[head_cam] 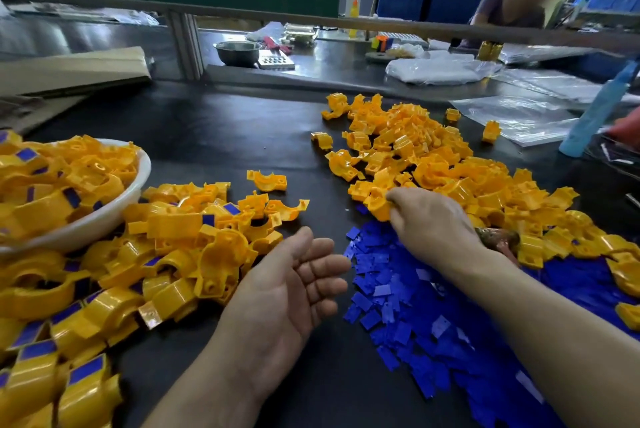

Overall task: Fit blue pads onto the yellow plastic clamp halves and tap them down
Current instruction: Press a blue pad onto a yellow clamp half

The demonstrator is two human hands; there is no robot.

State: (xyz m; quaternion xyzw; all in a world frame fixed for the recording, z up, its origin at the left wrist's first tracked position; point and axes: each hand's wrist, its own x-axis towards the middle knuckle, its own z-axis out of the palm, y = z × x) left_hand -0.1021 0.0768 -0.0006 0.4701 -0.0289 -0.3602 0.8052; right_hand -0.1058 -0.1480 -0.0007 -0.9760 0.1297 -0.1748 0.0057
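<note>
Yellow glossy clamp half (pixel 375 203) in right hand (pixel 431 220) grip; left hand (pixel 287 284) open, empty; flat blue pads (pixel 398 306) beside.

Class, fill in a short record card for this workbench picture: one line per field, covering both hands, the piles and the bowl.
left hand: open, palm up, empty, above the table
right hand: reaching into the bare clamp pile, fingers on a clamp half
blue pads: loose heap under the right forearm
padded clamps: pile at left
bowl: white, far left, full of padded clamps
</note>
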